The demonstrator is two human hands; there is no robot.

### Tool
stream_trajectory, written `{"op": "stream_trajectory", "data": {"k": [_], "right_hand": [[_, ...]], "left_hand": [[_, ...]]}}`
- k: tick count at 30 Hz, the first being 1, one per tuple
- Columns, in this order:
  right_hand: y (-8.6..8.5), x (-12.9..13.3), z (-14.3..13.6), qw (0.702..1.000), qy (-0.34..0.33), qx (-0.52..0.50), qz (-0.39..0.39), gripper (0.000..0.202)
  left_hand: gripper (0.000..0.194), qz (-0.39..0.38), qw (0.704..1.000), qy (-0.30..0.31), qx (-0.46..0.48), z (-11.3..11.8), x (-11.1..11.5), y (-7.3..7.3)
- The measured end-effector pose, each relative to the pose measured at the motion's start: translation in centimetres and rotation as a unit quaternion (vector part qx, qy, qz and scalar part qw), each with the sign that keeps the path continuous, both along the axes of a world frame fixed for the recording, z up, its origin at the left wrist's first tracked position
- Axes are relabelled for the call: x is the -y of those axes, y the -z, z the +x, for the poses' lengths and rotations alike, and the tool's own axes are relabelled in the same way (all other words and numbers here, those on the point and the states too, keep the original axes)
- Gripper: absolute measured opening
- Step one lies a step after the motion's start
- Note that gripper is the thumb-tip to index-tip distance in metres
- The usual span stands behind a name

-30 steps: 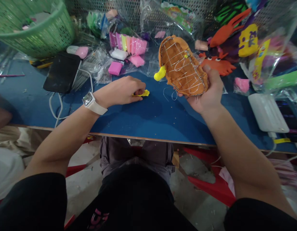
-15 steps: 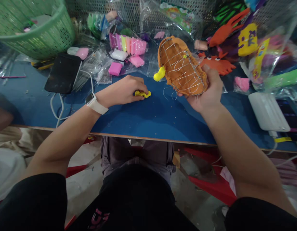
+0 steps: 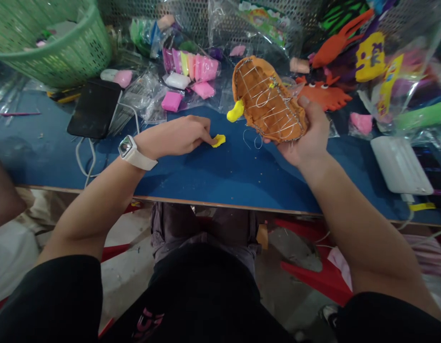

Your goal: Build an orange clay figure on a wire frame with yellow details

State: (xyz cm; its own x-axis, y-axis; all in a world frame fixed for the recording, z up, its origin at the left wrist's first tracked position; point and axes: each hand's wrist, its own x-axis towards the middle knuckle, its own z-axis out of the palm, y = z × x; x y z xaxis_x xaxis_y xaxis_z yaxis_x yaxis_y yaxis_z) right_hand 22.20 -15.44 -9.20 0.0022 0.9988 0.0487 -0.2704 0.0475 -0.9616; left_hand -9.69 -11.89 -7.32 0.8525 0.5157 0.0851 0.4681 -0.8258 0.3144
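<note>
My right hand (image 3: 309, 131) holds up an orange oval piece of modelling clay (image 3: 258, 107), tilted, with a wire grid and loose thin wires across its hollow side. A rounded yellow lump (image 3: 235, 111) sticks out from its left edge. Low over the table, my left hand (image 3: 186, 136) has its fingers curled, with the fingertips at the left end of a small flat piece of yellow clay (image 3: 219, 140). The thumb is mostly hidden behind the fingers.
Behind my hands lie bagged coloured clay sticks (image 3: 191, 65) and a pink clay block (image 3: 171, 101). A green basket (image 3: 52, 62) and black phone (image 3: 93, 108) stand left. Orange clay crab (image 3: 323, 93) and white power bank (image 3: 401, 164) are right. The blue table's front edge (image 3: 220, 204) is near my lap.
My left fingers have shifted left and up off most of the small yellow clay, so more of it shows. The orange piece in my right hand has barely moved.
</note>
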Motion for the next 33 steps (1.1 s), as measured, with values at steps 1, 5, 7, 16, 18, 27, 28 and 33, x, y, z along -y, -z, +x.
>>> {"op": "stream_trajectory", "data": {"k": [1,5,7,16,18,27,28,33], "right_hand": [[0.0,0.0,0.0,1.0,0.003,0.0,-0.003,0.044],[0.1,-0.2,0.1,1.0,0.005,0.01,-0.006,0.041],[0.2,-0.2,0.3,1.0,0.001,0.008,0.003,0.043],[0.5,-0.5,0.7,1.0,-0.016,-0.006,0.019,0.045],[0.7,-0.9,0.8,0.999,-0.029,-0.002,0.03,0.051],[1.2,-1.9,1.1,1.0,-0.02,-0.001,0.02,0.064],[1.2,-2.0,1.2,1.0,-0.022,-0.002,0.02,0.064],[1.4,-2.4,1.5,0.999,-0.032,0.006,0.032,0.067]], "left_hand": [[0.047,0.0,1.0,-0.004,-0.004,0.0,0.0,0.0],[0.032,0.02,0.999,-0.034,0.029,0.6,0.1,0.3],[0.026,0.029,0.997,-0.049,0.055,1.1,0.1,0.5],[0.023,-0.01,0.991,-0.041,0.129,1.3,-0.3,1.5],[0.024,-0.017,0.991,-0.02,0.13,1.0,-0.6,1.7],[0.036,-0.022,0.994,-0.006,0.11,0.7,-0.8,1.3],[0.032,-0.019,0.994,-0.009,0.108,0.7,-0.8,1.4],[0.021,-0.005,0.995,-0.019,0.101,0.7,-1.2,1.7]]}}
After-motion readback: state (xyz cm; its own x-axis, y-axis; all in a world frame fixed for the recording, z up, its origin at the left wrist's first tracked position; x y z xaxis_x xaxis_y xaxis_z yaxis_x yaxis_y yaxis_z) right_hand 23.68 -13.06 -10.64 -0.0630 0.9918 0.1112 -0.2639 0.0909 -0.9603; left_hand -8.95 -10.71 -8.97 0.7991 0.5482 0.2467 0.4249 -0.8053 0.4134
